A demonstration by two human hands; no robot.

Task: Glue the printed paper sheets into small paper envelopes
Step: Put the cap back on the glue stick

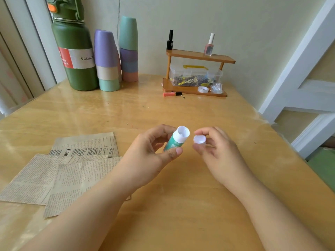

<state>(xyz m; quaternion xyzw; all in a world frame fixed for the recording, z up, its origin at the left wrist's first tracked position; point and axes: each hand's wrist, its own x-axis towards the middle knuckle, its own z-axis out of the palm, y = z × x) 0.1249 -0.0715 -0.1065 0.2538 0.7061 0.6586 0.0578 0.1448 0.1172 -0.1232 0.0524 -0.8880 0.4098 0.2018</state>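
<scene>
Above the glossy wooden bench point(181, 205), the left hand point(145, 156) curls its fingers round a cylindrical green glue stick point(176, 141) (white mouth uncapped, tilted up). The right hand point(219, 156) pinches the round white cap point(199, 139) just beside it. Yellowed printed sheets point(59, 171) lie flat at left, overlapping.

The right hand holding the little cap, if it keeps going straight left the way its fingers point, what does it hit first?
Most likely the open white end of the glue stick, held by the left hand. The right hand pinches the cap just beside it, though depth is uncertain.
</scene>
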